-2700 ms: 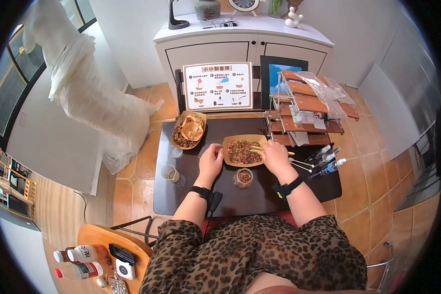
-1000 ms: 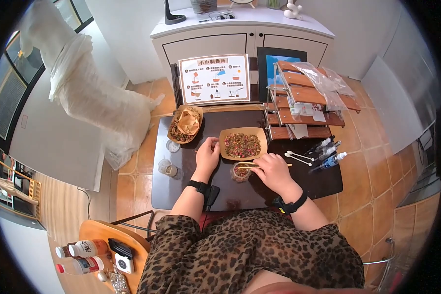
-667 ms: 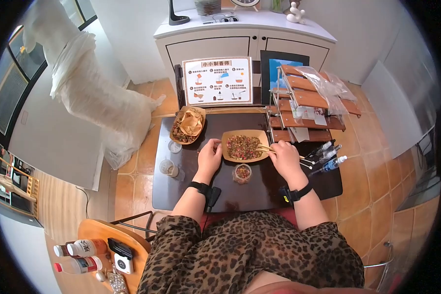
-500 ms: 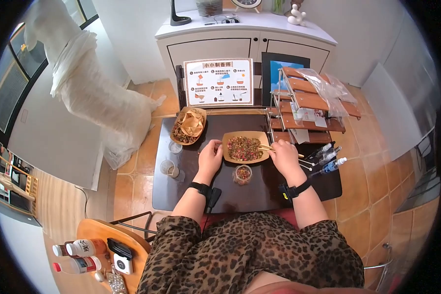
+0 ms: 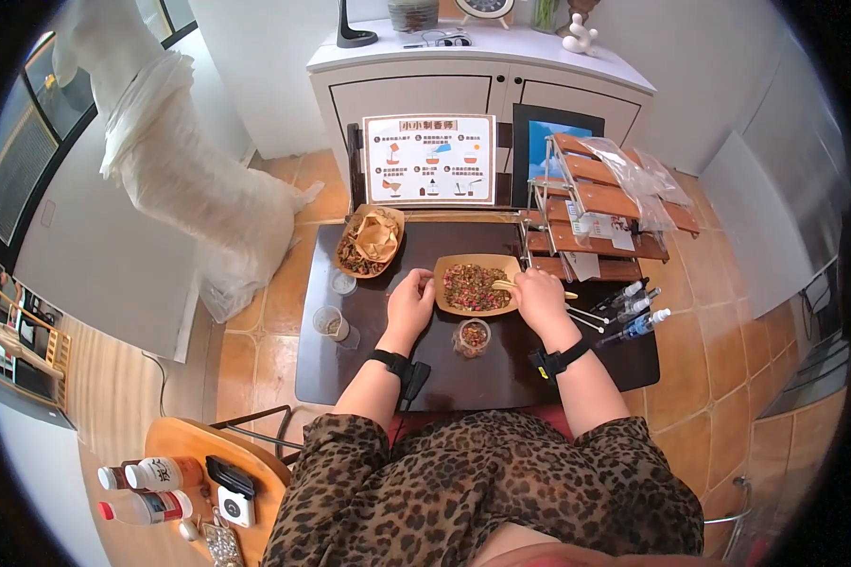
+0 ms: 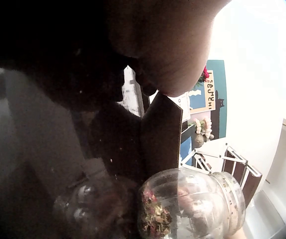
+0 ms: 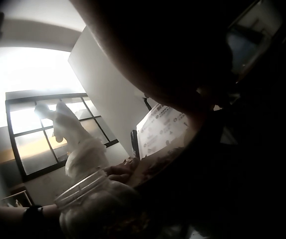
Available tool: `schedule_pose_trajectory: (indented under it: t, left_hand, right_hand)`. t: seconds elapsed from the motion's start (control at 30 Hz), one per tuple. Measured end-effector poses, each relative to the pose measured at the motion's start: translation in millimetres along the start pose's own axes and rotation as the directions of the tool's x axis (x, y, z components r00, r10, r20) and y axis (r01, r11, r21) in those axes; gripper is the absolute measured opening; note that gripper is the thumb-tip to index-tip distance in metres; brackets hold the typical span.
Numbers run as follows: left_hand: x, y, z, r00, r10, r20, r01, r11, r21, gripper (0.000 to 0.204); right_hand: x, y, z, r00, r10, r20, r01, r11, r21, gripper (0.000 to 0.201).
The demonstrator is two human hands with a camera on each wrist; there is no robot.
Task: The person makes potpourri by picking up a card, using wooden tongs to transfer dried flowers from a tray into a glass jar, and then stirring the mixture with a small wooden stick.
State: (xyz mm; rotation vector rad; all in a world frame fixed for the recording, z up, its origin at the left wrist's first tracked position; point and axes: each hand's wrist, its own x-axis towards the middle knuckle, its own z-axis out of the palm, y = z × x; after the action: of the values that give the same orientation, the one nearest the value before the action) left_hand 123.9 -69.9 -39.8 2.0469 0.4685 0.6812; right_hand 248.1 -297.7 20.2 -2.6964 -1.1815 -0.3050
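A brown paper tray [image 5: 475, 307] with a red and green dried mix stands on the dark table. My right hand [image 5: 541, 300] pinches gold tweezers [image 5: 506, 285] at the tray's right side, their tips over the mix. At the tray's left edge rests my left hand [image 5: 411, 302], fingers loosely bent; whether they touch the rim, I cannot tell. Just below the tray is a clear jar [image 5: 471, 338], partly filled with a similar mix; the left wrist view shows this jar [image 6: 192, 204] close up, and the right wrist view shows the jar [image 7: 100, 204] dimly.
Another paper tray [image 5: 338, 248] with dried pieces and crumpled paper lies at the back left, near two clear cups [image 5: 329, 322]. White-tipped sticks [image 5: 591, 319] and small spray bottles [image 5: 638, 326] lie on the right. Behind stand a printed sign [image 5: 429, 161] and a wooden rack [image 5: 605, 198].
Since one second ago, my right hand has moved with the tweezers from above the jar up to the tray's right side. My left hand has stayed beside the tray.
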Motion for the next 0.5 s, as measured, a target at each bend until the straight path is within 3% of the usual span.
schedule_pose_trajectory:
  t: [0.27, 0.5]
  left_hand:
    - [0, 4, -2, 1.000, -0.006, 0.007, 0.006, 1.000, 0.010, 0.016]
    - [0, 2, -2, 1.000, -0.013, 0.020, 0.013, 1.000, 0.009, 0.017]
  right_hand:
    - [-6, 5, -5, 0.997, 0.037, -0.074, -0.031, 0.996, 0.080, 0.015]
    - [-18, -3, -26, 0.985, 0.043, -0.167, 0.001, 0.966, 0.257, 0.016]
